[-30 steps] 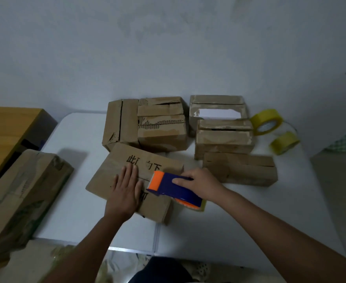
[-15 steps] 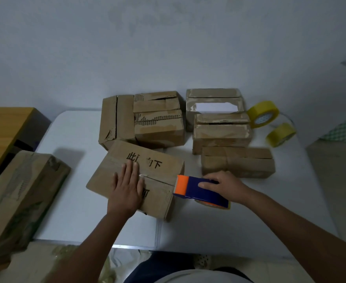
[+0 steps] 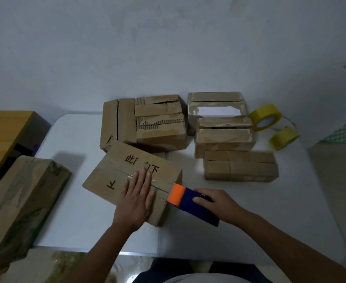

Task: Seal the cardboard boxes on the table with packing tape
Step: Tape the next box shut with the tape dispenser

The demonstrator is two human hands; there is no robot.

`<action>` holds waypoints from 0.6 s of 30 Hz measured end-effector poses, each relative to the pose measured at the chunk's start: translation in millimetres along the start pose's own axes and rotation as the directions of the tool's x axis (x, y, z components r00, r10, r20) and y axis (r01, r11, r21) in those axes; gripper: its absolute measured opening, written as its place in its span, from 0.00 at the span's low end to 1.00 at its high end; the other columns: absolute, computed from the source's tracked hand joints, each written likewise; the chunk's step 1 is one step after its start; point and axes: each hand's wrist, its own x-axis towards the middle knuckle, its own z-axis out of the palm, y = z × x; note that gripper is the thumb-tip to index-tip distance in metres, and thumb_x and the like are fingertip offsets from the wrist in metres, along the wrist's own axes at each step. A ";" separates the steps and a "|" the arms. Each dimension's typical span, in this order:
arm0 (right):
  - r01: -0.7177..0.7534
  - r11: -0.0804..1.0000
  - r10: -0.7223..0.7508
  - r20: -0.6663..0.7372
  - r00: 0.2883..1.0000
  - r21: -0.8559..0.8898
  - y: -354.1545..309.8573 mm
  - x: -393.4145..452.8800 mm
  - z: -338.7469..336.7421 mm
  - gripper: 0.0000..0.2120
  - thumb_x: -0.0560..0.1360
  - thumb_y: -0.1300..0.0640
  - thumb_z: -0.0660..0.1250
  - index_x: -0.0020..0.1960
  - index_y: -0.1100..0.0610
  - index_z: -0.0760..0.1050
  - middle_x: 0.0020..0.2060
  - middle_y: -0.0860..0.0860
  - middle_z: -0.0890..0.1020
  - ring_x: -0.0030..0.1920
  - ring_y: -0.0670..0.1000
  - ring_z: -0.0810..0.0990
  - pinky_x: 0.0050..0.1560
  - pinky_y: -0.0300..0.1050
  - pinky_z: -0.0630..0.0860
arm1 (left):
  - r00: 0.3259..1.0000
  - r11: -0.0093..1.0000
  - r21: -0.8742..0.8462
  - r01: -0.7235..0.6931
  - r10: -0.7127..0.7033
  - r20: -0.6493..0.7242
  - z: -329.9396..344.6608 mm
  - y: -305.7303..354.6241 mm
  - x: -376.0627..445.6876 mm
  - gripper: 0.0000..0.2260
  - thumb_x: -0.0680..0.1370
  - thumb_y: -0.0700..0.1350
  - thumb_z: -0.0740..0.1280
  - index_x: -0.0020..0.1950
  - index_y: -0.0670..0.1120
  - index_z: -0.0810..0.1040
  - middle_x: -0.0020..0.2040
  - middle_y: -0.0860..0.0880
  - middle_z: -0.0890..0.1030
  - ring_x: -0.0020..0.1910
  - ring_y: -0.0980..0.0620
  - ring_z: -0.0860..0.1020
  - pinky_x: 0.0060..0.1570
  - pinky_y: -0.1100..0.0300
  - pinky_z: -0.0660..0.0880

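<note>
A flat cardboard box point(image 3: 115, 170) with black printed characters lies near the front of the white table point(image 3: 249, 211). Clear tape runs along its centre seam. My left hand point(image 3: 137, 199) presses flat on the box's right part, fingers straight. My right hand point(image 3: 217, 205) grips a blue tape dispenser point(image 3: 190, 203) with an orange front, which sits at the box's right edge, just off the top. Several other cardboard boxes point(image 3: 159, 127) stand behind, some with gaping flaps.
Two yellow tape rolls point(image 3: 267, 117) lie at the table's back right. A long box point(image 3: 241, 165) lies right of centre. A large worn box point(image 3: 19, 201) sits off the table's left side, beside a wooden desk point(image 3: 2, 135). A wall stands close behind.
My right hand has drawn the dispenser rightward along the seam, from over the box to past its right edge. My left hand has stayed pressing on the box.
</note>
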 end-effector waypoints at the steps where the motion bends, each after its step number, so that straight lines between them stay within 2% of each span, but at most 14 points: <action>1: 0.011 1.000 -0.011 -0.001 1.000 0.011 1.0 0.2 2.9 0.14 0.81 0.48 0.62 0.64 0.49 0.77 0.52 0.44 0.83 0.48 0.39 0.81 0.50 0.38 0.78 | 1.000 1.000 0.001 0.002 -0.002 0.009 -0.7 -2.0 -0.7 0.28 0.85 0.58 0.38 0.81 0.46 0.48 0.82 0.46 0.47 0.80 0.48 0.43 0.76 0.49 0.43; 6: 0.053 0.996 -0.052 -0.003 0.999 0.072 9.8 -5.6 -6.1 0.14 0.80 0.49 0.62 0.65 0.48 0.76 0.52 0.43 0.83 0.49 0.38 0.81 0.48 0.34 0.77 | 0.999 0.999 -0.023 0.045 -0.045 0.009 -3.0 -1.6 0.8 0.28 0.83 0.59 0.37 0.81 0.49 0.45 0.81 0.50 0.44 0.80 0.52 0.41 0.77 0.53 0.38; 11: -0.010 0.998 0.009 0.012 1.000 0.069 51.1 -29.0 -23.3 0.14 0.80 0.49 0.64 0.64 0.49 0.78 0.52 0.45 0.84 0.48 0.40 0.83 0.53 0.44 0.80 | 0.997 0.997 0.005 0.076 -0.076 0.026 -4.5 0.0 1.4 0.27 0.83 0.58 0.37 0.81 0.51 0.42 0.81 0.52 0.42 0.79 0.57 0.37 0.76 0.55 0.34; 14: -0.029 0.998 0.028 0.016 0.999 0.050 60.9 -31.9 -25.1 0.14 0.80 0.49 0.64 0.63 0.50 0.78 0.50 0.46 0.85 0.47 0.42 0.83 0.51 0.46 0.81 | 0.992 0.992 0.011 0.126 -0.126 0.005 -9.8 9.6 0.8 0.26 0.83 0.57 0.38 0.81 0.52 0.42 0.81 0.53 0.43 0.79 0.57 0.37 0.76 0.55 0.33; 16: -0.048 0.998 0.047 0.031 0.998 0.034 56.4 -26.2 -21.4 0.15 0.80 0.48 0.63 0.63 0.51 0.78 0.51 0.48 0.84 0.46 0.43 0.83 0.49 0.43 0.81 | 0.982 0.984 0.002 0.181 -0.180 -0.052 -13.9 26.0 -1.6 0.26 0.83 0.54 0.41 0.81 0.50 0.43 0.81 0.51 0.44 0.80 0.52 0.42 0.77 0.50 0.39; 18: -0.079 0.997 0.078 0.060 0.995 0.012 51.4 -20.5 -17.9 0.16 0.80 0.47 0.62 0.64 0.51 0.77 0.53 0.49 0.83 0.48 0.44 0.82 0.47 0.39 0.80 | 0.973 0.976 -0.061 0.208 -0.212 -0.087 -15.8 52.9 1.1 0.28 0.82 0.53 0.44 0.82 0.46 0.48 0.81 0.46 0.49 0.79 0.48 0.51 0.77 0.47 0.50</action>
